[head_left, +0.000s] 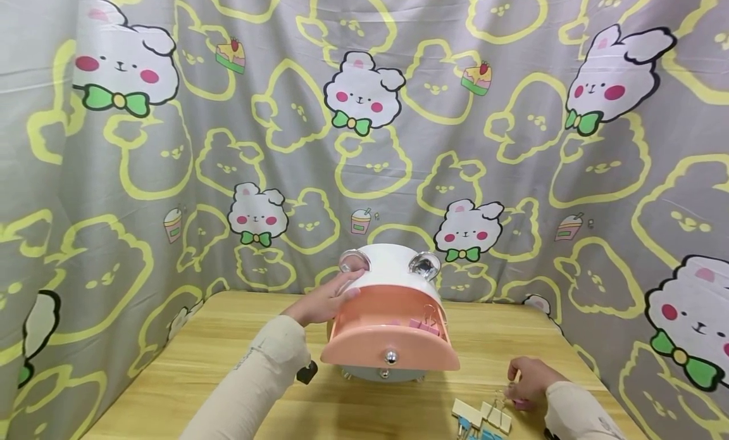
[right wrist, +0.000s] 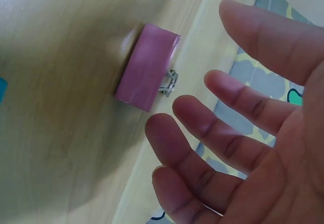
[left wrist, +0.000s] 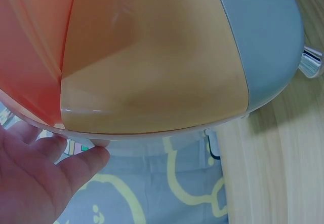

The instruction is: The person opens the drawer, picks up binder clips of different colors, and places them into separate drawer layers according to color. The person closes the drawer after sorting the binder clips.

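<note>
A small drawer cabinet [head_left: 393,259] with a white top and silver ears stands mid-table. Its salmon drawer [head_left: 364,350] is pulled out, with pink binder clips [head_left: 426,327] inside. My left hand [head_left: 323,299] rests against the cabinet's left side; in the left wrist view its fingertips touch the cabinet's edge beside the tan drawer [left wrist: 157,67]. Over the table at the right, my right hand [head_left: 532,378] hovers by a pink binder clip [right wrist: 148,68]. In the right wrist view its fingers are spread and apart from that clip.
Cream binder clips [head_left: 467,413] and blue binder clips [head_left: 490,435] lie on the wooden table [head_left: 239,345] left of my right hand. A patterned curtain [head_left: 364,168] hangs behind the table and along its sides.
</note>
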`<state>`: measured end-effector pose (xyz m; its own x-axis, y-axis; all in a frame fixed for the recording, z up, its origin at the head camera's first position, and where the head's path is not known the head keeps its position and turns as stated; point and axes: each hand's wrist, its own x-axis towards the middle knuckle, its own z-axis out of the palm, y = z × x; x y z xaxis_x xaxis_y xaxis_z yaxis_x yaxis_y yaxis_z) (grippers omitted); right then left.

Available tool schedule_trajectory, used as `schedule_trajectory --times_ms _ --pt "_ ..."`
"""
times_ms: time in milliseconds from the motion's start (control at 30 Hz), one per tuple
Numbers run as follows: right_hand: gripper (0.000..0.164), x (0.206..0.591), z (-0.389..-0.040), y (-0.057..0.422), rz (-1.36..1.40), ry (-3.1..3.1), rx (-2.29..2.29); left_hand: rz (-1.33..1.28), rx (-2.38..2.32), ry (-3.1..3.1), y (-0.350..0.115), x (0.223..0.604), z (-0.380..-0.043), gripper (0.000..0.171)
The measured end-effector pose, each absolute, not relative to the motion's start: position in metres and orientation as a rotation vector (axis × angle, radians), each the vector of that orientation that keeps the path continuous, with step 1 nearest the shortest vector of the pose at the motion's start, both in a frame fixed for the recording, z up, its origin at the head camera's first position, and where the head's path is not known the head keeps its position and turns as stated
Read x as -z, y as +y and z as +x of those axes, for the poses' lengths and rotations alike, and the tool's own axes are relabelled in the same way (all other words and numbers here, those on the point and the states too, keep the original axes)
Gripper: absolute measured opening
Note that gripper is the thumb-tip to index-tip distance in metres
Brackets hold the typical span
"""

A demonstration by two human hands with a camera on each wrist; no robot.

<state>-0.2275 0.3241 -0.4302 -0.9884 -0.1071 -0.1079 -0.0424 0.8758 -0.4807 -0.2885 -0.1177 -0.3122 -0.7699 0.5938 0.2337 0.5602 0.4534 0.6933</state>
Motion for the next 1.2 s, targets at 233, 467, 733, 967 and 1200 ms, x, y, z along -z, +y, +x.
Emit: schedule_trajectory --times_ms 233,467,733,967,1200 --pt "0.03 0.442 -0.23 0.331 -0.06 2.841 0.826 1.079 -1.219 2.656 -0.118 0.315 -0.292 0.054" --pt "0.03 0.448 -0.231 0.334 -0.017 2.838 0.823 1.083 -1.2 2.668 -0.117 0.313 -0.291 0.054" --pt "0.027 0.45 -0.232 0.333 -0.011 2.843 0.807 1.065 -1.223 2.667 -0.116 0.313 -0.289 0.053" --pt "0.027 0.45 -0.229 0.335 -0.038 2.901 0.8 1.043 -1.228 2.666 -0.114 0.312 -0.287 0.054" --pt "0.023 0.444 -0.228 0.332 -0.075 2.975 0.779 1.034 -1.227 2.67 -0.115 0.312 -0.287 0.054"
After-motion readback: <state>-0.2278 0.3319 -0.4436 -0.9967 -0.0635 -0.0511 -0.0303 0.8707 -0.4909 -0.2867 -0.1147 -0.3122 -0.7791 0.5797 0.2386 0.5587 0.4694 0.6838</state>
